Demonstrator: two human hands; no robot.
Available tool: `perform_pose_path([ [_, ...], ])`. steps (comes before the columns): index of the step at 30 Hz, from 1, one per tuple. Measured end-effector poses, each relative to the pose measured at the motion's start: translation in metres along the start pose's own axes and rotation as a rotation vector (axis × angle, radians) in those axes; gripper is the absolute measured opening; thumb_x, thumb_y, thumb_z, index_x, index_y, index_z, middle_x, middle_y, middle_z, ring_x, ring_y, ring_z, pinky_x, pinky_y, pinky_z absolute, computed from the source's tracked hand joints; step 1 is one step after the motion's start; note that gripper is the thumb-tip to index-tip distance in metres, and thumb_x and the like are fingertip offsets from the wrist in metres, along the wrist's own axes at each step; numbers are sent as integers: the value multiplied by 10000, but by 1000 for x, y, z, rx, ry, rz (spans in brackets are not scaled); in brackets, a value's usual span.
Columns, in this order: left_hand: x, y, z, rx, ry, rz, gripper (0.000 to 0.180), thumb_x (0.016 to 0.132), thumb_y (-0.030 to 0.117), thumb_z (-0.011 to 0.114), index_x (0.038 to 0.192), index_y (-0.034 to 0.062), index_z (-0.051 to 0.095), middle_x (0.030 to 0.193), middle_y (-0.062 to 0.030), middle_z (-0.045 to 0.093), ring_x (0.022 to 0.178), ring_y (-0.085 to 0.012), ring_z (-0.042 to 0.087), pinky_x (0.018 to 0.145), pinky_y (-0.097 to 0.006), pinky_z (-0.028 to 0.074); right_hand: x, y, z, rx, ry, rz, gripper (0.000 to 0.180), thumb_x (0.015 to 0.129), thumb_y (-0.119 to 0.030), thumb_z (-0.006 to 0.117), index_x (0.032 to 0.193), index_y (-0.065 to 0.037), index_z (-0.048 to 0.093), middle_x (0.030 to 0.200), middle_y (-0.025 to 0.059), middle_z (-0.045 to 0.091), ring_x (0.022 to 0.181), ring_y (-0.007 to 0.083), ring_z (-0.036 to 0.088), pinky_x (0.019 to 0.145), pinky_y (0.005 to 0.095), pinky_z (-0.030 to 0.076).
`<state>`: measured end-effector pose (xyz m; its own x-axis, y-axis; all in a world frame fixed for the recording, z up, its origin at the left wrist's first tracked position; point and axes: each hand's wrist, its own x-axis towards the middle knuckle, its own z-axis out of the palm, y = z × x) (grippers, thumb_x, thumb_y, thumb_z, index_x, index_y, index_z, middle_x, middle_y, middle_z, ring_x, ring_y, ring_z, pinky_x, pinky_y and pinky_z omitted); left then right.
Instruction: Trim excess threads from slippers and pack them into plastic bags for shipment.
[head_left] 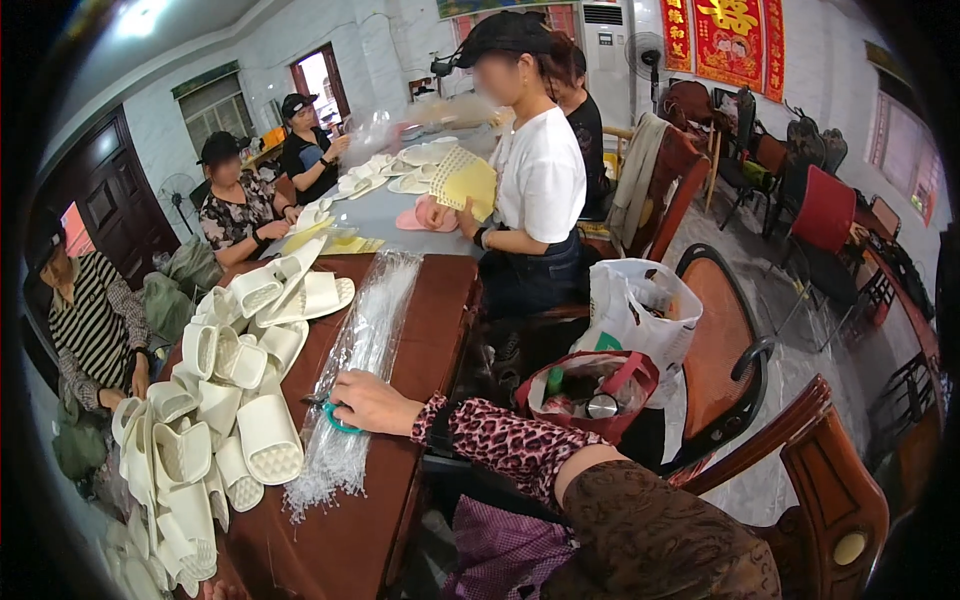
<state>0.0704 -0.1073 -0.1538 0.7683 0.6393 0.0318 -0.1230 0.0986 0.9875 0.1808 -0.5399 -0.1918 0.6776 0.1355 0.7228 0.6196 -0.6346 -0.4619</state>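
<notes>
My right hand (372, 400) reaches in from the lower right in a leopard-print sleeve cover. It lies on a long stack of clear plastic bags (365, 335) on the dark red wooden table (440, 330). Its fingers are closed on scissors with teal handles (338, 420), whose dark blades point left. Just left of the bags is a heap of white slippers (240, 400). My left hand is out of the picture.
A person in a white t-shirt (540, 170) stands at the table's far end holding yellow slippers (468, 183). Three people sit along the left side. A red bag (590, 390) and a white plastic bag (632, 305) rest on a wooden chair (730, 350) to my right.
</notes>
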Motion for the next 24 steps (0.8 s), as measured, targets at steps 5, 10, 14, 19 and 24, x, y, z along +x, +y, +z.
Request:
perform_pose_path([
  [5, 15, -10, -12, -16, -95, 50, 83, 810, 114, 515, 769, 43, 528, 679, -39, 518, 635, -179, 522, 597, -278, 458, 1, 0, 1, 9, 4, 11, 141, 738, -146, 609, 763, -9, 588, 831, 133, 521, 823, 317, 521, 728, 420, 428],
  [10, -2, -1, 2, -30, -81, 83, 39, 803, 89, 530, 799, 50, 535, 655, -28, 516, 611, -167, 523, 578, -267, 458, 1, 0, 0, -6, -9, 19, 152, 733, -152, 617, 771, -6, 594, 846, 136, 529, 840, 318, 525, 750, 414, 433],
  [14, 1, 0, -1, -54, -74, 49, 33, 803, 93, 535, 796, 62, 538, 647, -25, 519, 608, -159, 521, 568, -265, 451, 1, -2, 0, -32, -22, 20, 167, 741, -162, 618, 799, -7, 595, 853, 132, 531, 849, 310, 524, 765, 404, 434],
  [19, 4, -2, -5, -82, -68, 3, 26, 804, 99, 541, 792, 76, 541, 638, -21, 522, 604, -148, 520, 555, -262, 441, -1, -4, -5, -47, -39, 39, 167, 750, -161, 613, 824, -12, 596, 852, 125, 534, 850, 303, 525, 769, 398, 434],
  [24, 12, -5, -7, -127, -81, -48, 45, 814, 106, 541, 818, 64, 557, 681, -26, 543, 642, -148, 534, 583, -266, 450, -3, -4, -10, -47, -46, 41, 175, 751, -166, 612, 826, -9, 599, 843, 131, 537, 854, 306, 526, 764, 401, 434],
])
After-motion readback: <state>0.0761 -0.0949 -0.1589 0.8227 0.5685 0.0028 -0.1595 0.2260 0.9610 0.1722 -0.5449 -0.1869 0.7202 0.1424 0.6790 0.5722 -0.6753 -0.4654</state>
